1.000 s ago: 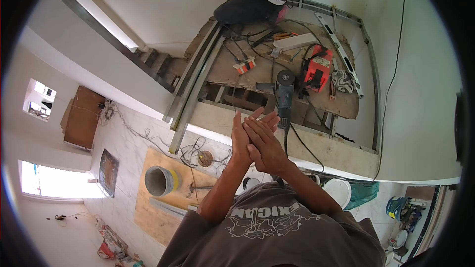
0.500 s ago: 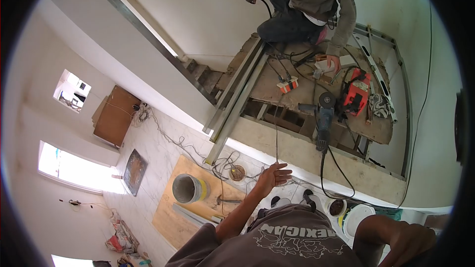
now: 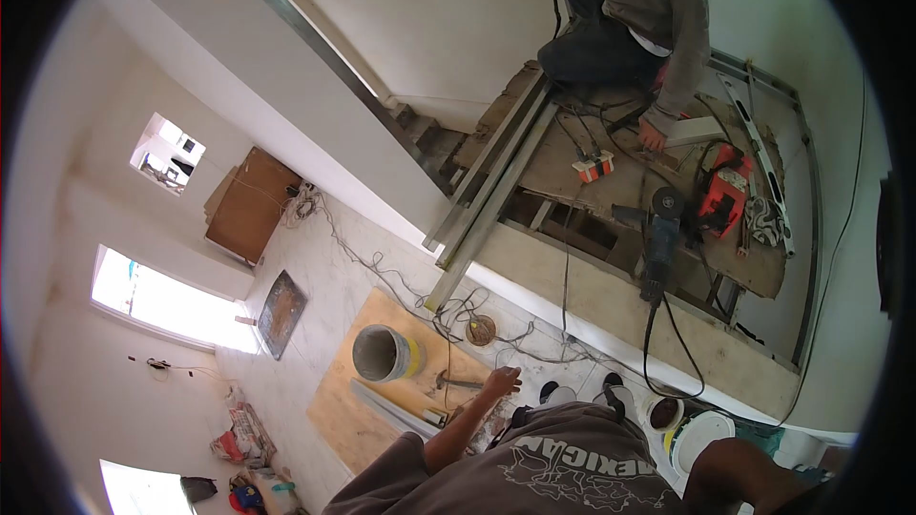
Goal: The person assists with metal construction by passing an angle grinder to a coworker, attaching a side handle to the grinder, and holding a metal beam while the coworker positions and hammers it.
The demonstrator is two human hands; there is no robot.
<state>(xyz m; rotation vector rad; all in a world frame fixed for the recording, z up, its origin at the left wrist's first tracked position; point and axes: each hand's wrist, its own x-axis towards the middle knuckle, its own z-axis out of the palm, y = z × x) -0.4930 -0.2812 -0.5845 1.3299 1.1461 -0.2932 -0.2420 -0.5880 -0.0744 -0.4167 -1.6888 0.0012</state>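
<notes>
My left hand (image 3: 501,382) is held low in front of my body, its fingers loosely bent with nothing visible in them. Beneath it on the floor lies a hammer (image 3: 461,382), at the edge of a wooden board (image 3: 332,399); I see no contact. A grey bucket (image 3: 379,355) with a yellow band rests on that board. My right arm (image 3: 739,475) bends toward the lower right, where the hand is lost in the dark rim. Up on the ledge, well away from both hands, is an angle grinder (image 3: 660,248) with its cord hanging down.
A co-worker (image 3: 649,0) kneels on the raised platform, one hand on it, the other raised with a cable. Nearby are an orange-and-white outlet box (image 3: 593,167), a red tool (image 3: 727,193), a spirit level (image 3: 760,157) and metal tubes (image 3: 496,195). Cords (image 3: 458,317) tangle across the floor.
My left hand has dropped toward my body, its spread fingers now more bent. My right hand has slid into the dark rim. The view has shifted; the co-worker's lower hand now presses on the platform.
</notes>
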